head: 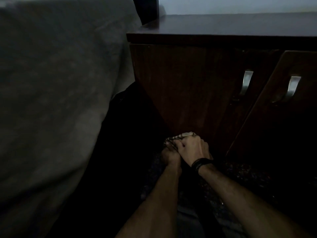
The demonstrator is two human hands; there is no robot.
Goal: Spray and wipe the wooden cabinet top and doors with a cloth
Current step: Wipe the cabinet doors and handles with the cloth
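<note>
- Dark reddish-brown wood makes up the one low cabinet [188, 86] in sight, standing against a pale wall [240, 5].
- Two cabinet doors show: the left door [180, 93] is flush and closed, the right door [277, 121] stands angled outward, its edge jutting toward the floor space.
- Two brushed-metal curved handles are visible, one on the left door [246, 82] and one on the right door [292, 88].
- One flat cabinet top [231, 24] runs across the upper picture, its front edge overhanging the doors; a single dark boxy object [145, 9] sits at its far left corner, too dim to identify.
- One crumpled cloth [178, 137], pale with a darker pattern, sits low against the bottom of the left door.
- Two bare hands meet on that cloth: the left hand [169, 156] is curled around its lower bunch, and the right hand [193, 148] is folded over the top of it, fingers clenched on the fabric. The two hands touch each other.
- One dark band [200, 164] wraps the right wrist.
- One large grey fabric-covered mass [51, 91], like a sofa side or mattress, fills the left half and stands just beside the cabinet's left edge, leaving only a narrow black gap [130, 117] between them.
- Dark speckled floor [240, 177] lies under the forearms, with some open room to the right below the angled door.
- No writing or brand can be read in this dim light.
</note>
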